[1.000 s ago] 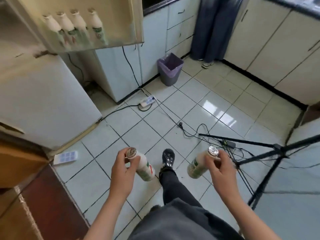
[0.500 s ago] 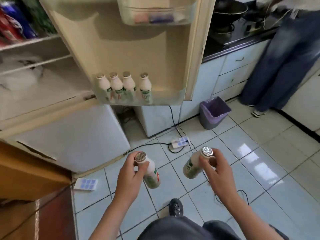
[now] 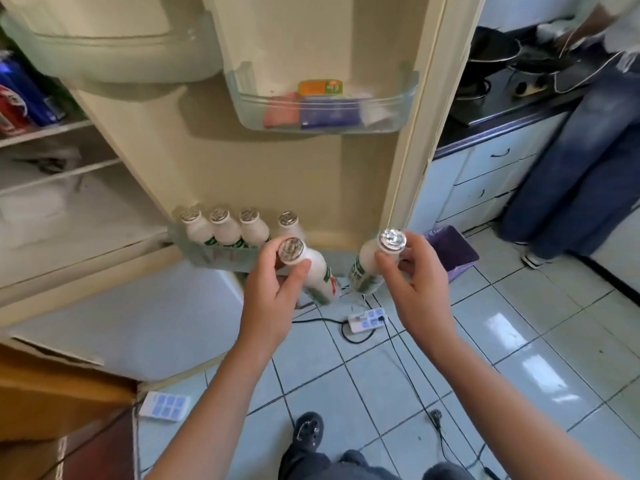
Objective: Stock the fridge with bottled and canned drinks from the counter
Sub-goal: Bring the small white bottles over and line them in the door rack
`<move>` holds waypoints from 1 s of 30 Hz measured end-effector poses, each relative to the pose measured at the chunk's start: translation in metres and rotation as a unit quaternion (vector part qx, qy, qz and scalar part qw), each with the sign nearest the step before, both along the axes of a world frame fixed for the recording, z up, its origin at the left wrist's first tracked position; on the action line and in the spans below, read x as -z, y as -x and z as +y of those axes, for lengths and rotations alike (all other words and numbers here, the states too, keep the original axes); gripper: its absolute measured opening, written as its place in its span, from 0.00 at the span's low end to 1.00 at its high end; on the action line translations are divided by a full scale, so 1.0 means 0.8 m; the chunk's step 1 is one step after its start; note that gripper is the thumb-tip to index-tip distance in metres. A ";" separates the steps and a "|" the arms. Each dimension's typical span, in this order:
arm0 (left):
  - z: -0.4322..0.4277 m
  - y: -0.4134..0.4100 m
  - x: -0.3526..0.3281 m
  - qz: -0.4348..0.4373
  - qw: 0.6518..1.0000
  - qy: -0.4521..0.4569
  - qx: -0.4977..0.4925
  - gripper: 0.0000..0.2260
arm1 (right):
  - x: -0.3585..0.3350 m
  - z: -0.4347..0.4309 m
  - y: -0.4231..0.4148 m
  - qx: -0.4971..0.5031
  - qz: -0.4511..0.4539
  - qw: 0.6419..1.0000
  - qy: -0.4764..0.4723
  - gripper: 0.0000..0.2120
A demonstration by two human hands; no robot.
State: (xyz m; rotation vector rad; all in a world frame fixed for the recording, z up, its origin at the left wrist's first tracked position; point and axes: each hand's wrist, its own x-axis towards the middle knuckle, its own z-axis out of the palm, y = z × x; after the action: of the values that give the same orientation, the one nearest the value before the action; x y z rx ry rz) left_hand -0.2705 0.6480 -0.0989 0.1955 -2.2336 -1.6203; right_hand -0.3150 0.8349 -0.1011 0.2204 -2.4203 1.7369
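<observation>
Tiles [image 3: 519, 341] pave the kitchen floor; left hand [image 3: 273, 296] grips one bottle [image 3: 320, 275], right hand [image 3: 415, 289] another bottle [image 3: 366, 268].

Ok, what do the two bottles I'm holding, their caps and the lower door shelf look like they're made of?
Left bottle, gripped by the left hand, and right bottle, in the right hand: opaque white plastic probably, matte, printed labels. Their caps: crinkled silver foil, judging by the glinting wrinkles. Lower door shelf: translucent plastic, since the stocked bottles show through it.
</observation>
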 end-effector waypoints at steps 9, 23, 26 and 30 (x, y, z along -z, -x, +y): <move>0.006 0.107 -0.022 0.006 0.996 0.076 0.050 0.16 | -0.006 -0.040 0.063 0.059 0.056 0.996 -0.022 0.12; -0.001 0.162 0.052 -0.101 0.981 0.127 0.104 0.18 | 0.054 -0.057 0.104 0.076 -0.038 0.968 -0.237 0.14; -0.002 0.159 0.057 -0.100 0.984 0.112 0.098 0.21 | 0.061 -0.062 0.103 0.085 -0.018 0.952 -0.292 0.14; -0.004 0.144 0.053 -0.070 0.983 0.100 0.134 0.27 | 0.059 -0.065 0.102 0.081 -0.025 0.959 -0.271 0.20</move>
State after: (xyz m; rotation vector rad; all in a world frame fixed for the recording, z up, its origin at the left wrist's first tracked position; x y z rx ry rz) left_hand -0.3860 0.6451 -0.1413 -0.0497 -2.6082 -1.5356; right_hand -0.3963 0.7828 -0.1486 0.0341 -2.8080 0.9946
